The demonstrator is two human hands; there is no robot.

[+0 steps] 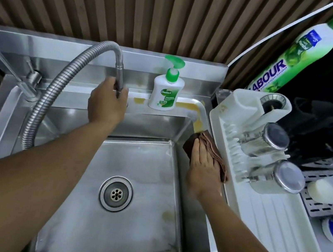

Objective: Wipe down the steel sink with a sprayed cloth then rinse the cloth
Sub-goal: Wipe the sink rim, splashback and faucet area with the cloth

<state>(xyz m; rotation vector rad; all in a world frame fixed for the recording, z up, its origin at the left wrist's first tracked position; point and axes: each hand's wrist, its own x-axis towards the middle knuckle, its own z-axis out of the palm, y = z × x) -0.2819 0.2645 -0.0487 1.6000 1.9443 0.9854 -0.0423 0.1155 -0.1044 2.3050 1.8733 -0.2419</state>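
Your left hand [107,100] is wrapped around the spout end of the flexible ribbed steel tap hose [57,91], with the fingers curled about it just above the sink's back ledge. The hose rises from its base at the rear left, arches over and bends down into your grip.

Your right hand [203,166] lies flat, fingers straight and together. It presses the folded brown cloth [208,140] onto the right rim of the square stainless steel sink [132,236], near the back right corner. The cloth sits under your palm. One dark edge hangs over the rim into the basin, and its far folds show past your fingertips. It lies just beside the long white plastic dish rack [271,229].

A yellowish stain [188,105] runs along the back ledge and down the corner as far as the cloth. A white pump bottle of hand wash with a green top [165,91] stands upright on that ledge, between your two hands.

The round steel drain strainer [116,193] sits in the middle of the basin floor, with a faint yellowish patch [166,215] to its right. In the rack, two glass jars with metal lids [267,142] lie on their sides. A tall white dish-liquid bottle with a green cap [293,52] stands behind them
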